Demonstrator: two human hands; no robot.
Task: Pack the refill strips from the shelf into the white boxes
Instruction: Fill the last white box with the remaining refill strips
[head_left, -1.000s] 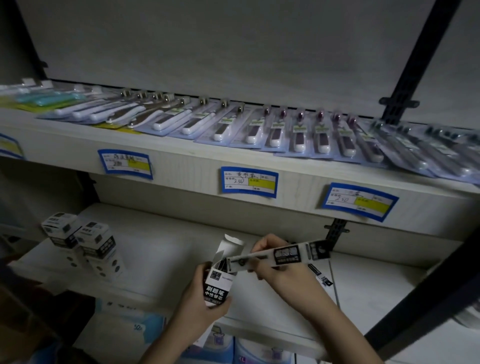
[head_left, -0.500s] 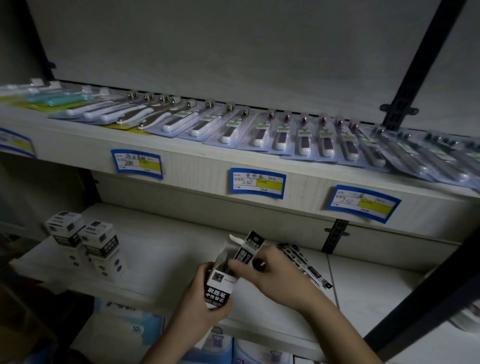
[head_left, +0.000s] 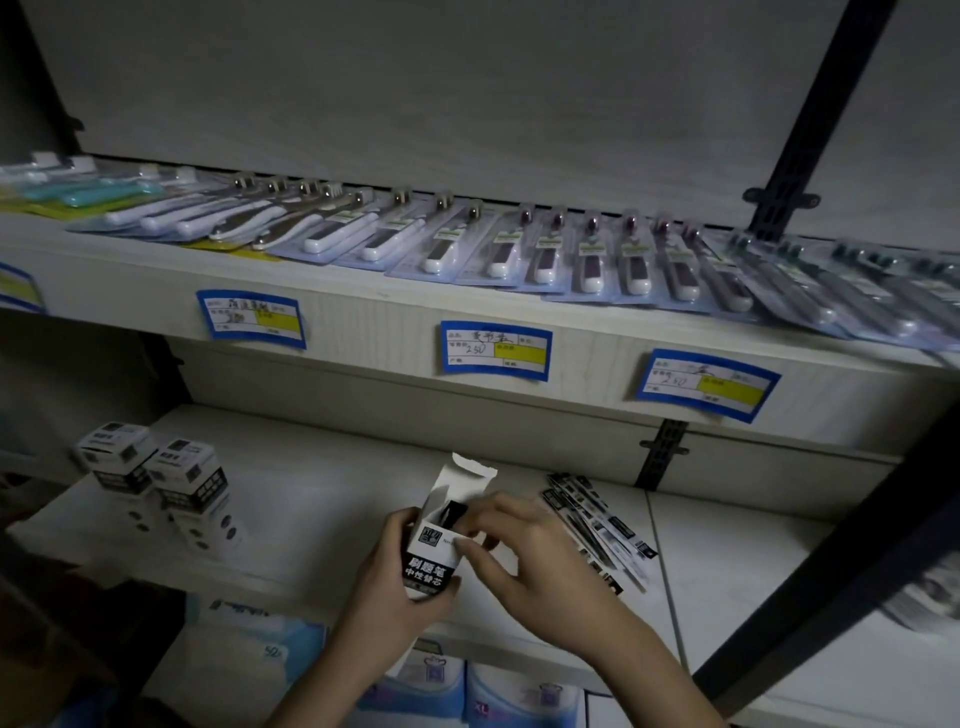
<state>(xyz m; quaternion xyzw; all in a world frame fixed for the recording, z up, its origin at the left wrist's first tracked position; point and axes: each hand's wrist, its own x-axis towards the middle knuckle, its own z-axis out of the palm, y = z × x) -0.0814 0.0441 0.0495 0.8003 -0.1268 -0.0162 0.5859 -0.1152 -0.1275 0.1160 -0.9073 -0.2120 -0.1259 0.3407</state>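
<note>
left hand gripping white box, right hand hiding its mouth

Chinese characters "刷题笔 中性替芯" are printed on the black band of the white box — "2.50" is handwritten on two blue-bordered price tags on the shelf edge.

Left hand fingers curled in a grip, right hand fingertips pinching, forearms angled inward

Three white boxes, four blue price labels, two hands.
</note>
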